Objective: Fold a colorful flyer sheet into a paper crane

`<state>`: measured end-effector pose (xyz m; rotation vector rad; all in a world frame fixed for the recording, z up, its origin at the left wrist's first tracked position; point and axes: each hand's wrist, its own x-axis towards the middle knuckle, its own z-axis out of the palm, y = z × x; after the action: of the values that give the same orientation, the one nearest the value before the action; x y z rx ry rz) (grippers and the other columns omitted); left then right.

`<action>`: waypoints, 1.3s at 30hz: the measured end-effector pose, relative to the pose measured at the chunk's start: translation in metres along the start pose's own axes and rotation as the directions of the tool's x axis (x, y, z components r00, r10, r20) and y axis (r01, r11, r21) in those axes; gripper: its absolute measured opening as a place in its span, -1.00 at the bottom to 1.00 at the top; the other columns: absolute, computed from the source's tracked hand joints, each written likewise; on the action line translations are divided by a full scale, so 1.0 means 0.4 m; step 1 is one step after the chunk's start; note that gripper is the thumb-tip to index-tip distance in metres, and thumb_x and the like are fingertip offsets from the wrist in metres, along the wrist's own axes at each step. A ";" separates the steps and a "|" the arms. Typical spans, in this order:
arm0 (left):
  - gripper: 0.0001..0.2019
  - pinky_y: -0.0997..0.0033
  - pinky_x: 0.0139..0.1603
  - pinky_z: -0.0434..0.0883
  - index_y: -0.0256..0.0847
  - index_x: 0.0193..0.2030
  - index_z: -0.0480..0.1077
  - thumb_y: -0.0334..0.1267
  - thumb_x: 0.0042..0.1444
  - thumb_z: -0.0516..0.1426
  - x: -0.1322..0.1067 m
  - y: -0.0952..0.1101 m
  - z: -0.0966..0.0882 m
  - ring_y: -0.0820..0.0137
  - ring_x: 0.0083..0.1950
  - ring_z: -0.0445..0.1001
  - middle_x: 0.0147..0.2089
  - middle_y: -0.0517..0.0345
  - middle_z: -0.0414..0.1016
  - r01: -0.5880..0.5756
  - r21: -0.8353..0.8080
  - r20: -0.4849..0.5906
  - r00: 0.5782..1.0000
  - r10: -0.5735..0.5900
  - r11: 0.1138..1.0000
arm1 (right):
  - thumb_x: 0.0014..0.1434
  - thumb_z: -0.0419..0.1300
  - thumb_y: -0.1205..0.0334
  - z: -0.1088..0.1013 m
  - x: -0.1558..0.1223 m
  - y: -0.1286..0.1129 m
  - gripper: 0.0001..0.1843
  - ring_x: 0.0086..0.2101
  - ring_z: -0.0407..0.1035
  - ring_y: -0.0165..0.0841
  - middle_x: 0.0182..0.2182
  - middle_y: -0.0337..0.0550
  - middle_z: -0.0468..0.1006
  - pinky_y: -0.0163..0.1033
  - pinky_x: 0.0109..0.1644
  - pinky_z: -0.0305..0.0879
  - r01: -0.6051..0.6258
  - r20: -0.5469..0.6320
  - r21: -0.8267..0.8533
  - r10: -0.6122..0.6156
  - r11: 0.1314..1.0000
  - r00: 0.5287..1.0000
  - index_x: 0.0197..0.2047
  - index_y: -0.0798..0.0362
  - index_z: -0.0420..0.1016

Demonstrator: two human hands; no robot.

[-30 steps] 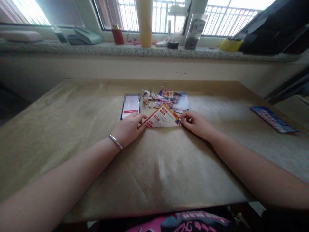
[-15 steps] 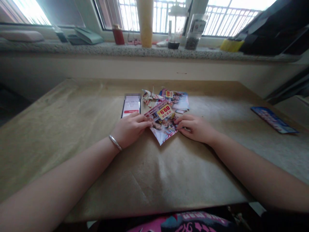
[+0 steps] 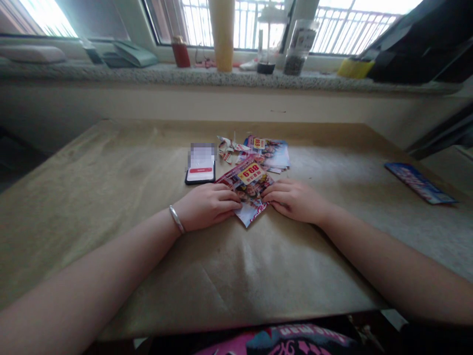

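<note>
Between my left hand (image 3: 209, 206) and right hand (image 3: 298, 201): a printed sheet (image 3: 250, 180), one corner toward me.
Sheet edges: under my fingers (image 3: 229, 203), both hands lightly curled.
Grip: pinching or pressing, I cannot tell.

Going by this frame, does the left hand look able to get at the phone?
Probably yes: the phone lies just beyond the left hand, uncovered, with nothing visibly between. That hand is on the paper, though, and would likely leave it first.

Flyer (image 3: 250, 189) lies on table (image 3: 221, 276), between left hand (image 3: 211, 206) and right hand (image 3: 295, 201). Smartphone (image 3: 200, 172) sits left of folded paper (image 3: 226, 146).
</note>
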<state>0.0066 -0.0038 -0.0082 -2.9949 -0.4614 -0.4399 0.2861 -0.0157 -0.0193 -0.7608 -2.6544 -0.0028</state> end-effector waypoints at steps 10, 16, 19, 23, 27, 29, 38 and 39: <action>-0.84 0.20 0.14 0.39 -0.20 -0.20 0.46 -0.23 0.16 0.11 -0.001 0.001 -0.001 0.25 0.11 0.41 0.04 0.05 0.50 0.037 -0.158 -0.021 0.999 -0.041 0.987 | 0.12 0.07 0.44 0.024 0.013 -0.021 -0.83 -0.02 0.43 -0.30 -0.04 -0.09 0.56 -0.11 0.09 0.36 -0.040 -0.026 0.181 0.046 0.983 0.999 -0.32 0.01 0.42; -0.83 0.20 0.14 0.40 -0.19 -0.14 0.44 -0.24 0.15 0.12 -0.001 0.000 -0.005 0.26 0.12 0.42 0.08 0.03 0.48 0.093 -0.220 0.040 0.995 -0.086 0.971 | 0.10 0.06 0.48 0.018 0.016 -0.027 -0.81 0.06 0.37 -0.30 0.02 -0.10 0.52 -0.05 0.16 0.30 -0.054 0.019 0.271 0.050 0.961 0.999 -0.32 0.00 0.39; -0.76 0.21 0.11 0.40 -0.17 -0.04 0.43 -0.20 0.18 0.10 0.000 0.001 -0.005 0.27 0.08 0.43 0.07 0.04 0.48 0.100 -0.181 0.049 0.994 -0.093 0.978 | 0.12 0.07 0.44 0.017 0.019 -0.024 -0.83 -0.02 0.42 -0.28 -0.05 -0.12 0.56 -0.04 0.09 0.35 -0.016 -0.031 0.177 0.021 0.984 0.999 -0.32 -0.01 0.42; -0.77 0.23 0.07 0.39 -0.17 -0.07 0.46 -0.18 0.22 0.07 -0.001 0.001 -0.002 0.28 0.01 0.43 0.02 0.04 0.50 0.100 -0.133 0.052 0.994 -0.094 0.986 | 0.17 0.07 0.40 0.023 0.017 -0.017 -0.83 -0.09 0.44 -0.28 -0.11 -0.13 0.59 -0.07 0.04 0.36 -0.009 -0.047 0.104 0.014 0.994 0.999 -0.30 -0.01 0.46; -0.80 0.32 0.00 0.40 -0.19 -0.17 0.47 -0.20 0.23 0.05 -0.004 -0.002 -0.003 0.33 -0.05 0.44 -0.07 0.03 0.51 0.090 -0.116 0.055 0.995 -0.084 0.989 | 0.20 0.09 0.33 0.023 0.011 -0.011 -0.87 -0.11 0.44 -0.30 -0.11 -0.13 0.58 -0.11 0.01 0.36 -0.010 -0.020 0.149 0.013 0.989 1.000 -0.27 0.00 0.47; -0.81 0.34 -0.03 0.40 -0.21 -0.21 0.46 -0.22 0.22 0.05 -0.004 -0.003 -0.006 0.34 -0.08 0.44 -0.09 0.03 0.51 0.085 -0.116 0.050 0.996 -0.080 0.990 | 0.20 0.10 0.30 0.020 0.011 -0.012 -0.89 -0.11 0.43 -0.29 -0.12 -0.12 0.58 -0.13 -0.01 0.37 -0.012 -0.015 0.161 0.015 0.987 1.000 -0.29 0.00 0.46; -0.85 0.34 -0.09 0.37 -0.23 -0.27 0.43 -0.27 0.15 0.06 -0.001 0.004 -0.014 0.32 -0.13 0.41 -0.20 0.02 0.47 0.121 -0.146 0.068 0.991 -0.112 0.982 | 0.12 0.11 0.40 0.023 0.027 -0.030 -0.89 -0.21 0.45 -0.34 -0.24 -0.14 0.60 -0.17 -0.05 0.34 -0.147 -0.057 0.325 0.174 0.934 0.983 -0.38 0.01 0.38; -0.85 0.34 -0.10 0.37 -0.23 -0.26 0.43 -0.27 0.14 0.06 0.001 0.006 -0.014 0.32 -0.14 0.40 -0.21 0.03 0.47 0.128 -0.150 0.068 0.991 -0.119 0.980 | 0.12 0.12 0.40 0.025 0.028 -0.031 -0.89 -0.22 0.45 -0.34 -0.25 -0.14 0.60 -0.17 -0.05 0.33 -0.168 -0.061 0.333 0.199 0.928 0.978 -0.39 0.01 0.38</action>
<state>0.0060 -0.0065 -0.0028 -3.1470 -0.6508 -0.4160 0.2674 -0.0194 -0.0234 -0.8668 -2.3979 0.4300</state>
